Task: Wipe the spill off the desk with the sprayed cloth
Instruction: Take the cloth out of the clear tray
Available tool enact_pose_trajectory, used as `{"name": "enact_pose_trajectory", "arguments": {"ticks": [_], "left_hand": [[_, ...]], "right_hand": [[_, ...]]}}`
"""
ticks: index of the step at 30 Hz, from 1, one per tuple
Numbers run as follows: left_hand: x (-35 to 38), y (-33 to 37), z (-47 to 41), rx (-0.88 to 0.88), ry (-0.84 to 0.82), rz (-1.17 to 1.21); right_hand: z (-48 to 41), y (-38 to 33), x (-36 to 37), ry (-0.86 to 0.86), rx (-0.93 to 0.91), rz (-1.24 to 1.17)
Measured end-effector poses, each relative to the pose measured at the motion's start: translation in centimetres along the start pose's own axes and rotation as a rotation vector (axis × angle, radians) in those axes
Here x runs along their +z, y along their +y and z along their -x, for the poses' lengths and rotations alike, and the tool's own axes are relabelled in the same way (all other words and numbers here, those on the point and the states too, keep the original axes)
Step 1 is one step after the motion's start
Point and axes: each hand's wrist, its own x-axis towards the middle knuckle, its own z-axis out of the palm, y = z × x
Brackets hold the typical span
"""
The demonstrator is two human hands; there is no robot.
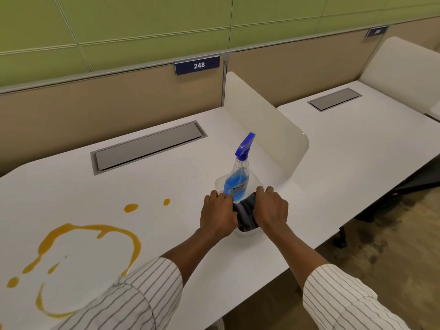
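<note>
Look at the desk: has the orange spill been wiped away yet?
No: the orange spill still lies in rings and drops on the desk, while both hands are at the container holding the dark cloth.

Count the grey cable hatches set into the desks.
2. One hatch sits in the near desk behind the spill; the other hatch sits in the next desk, far right.

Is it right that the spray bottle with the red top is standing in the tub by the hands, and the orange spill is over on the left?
Not quite. The head view shows the spray bottle has a blue top, not red. The rest holds: it stands in the tub by the left hand and right hand, and the orange spill lies to the left.
</note>
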Motion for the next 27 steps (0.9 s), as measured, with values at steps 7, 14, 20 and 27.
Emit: {"name": "enact_pose_trajectory", "arguments": {"ticks": [7,14,20,27], "left_hand": [[0.8,-0.1,-0.9,-0.136,0.003,0.237],[0.3,-0.3,-1.3,-0.217,0.067,0.546],[-1.4,-0.2,-0.5,-0.279,0.125,0.803],[-6.3,0.6,1.3,-0.291,0.218,1.095]], "right_hand": [[-0.7,0.3,0.9,-0.026,-0.038,0.042],[-0.9,0.9,0.8,0.053,0.049,-0.109],[0.0,1.2,-1.0,0.201,0.148,-0.270],[1.1,1.3,-4.1,0.371,0.166,-0.446]]}}
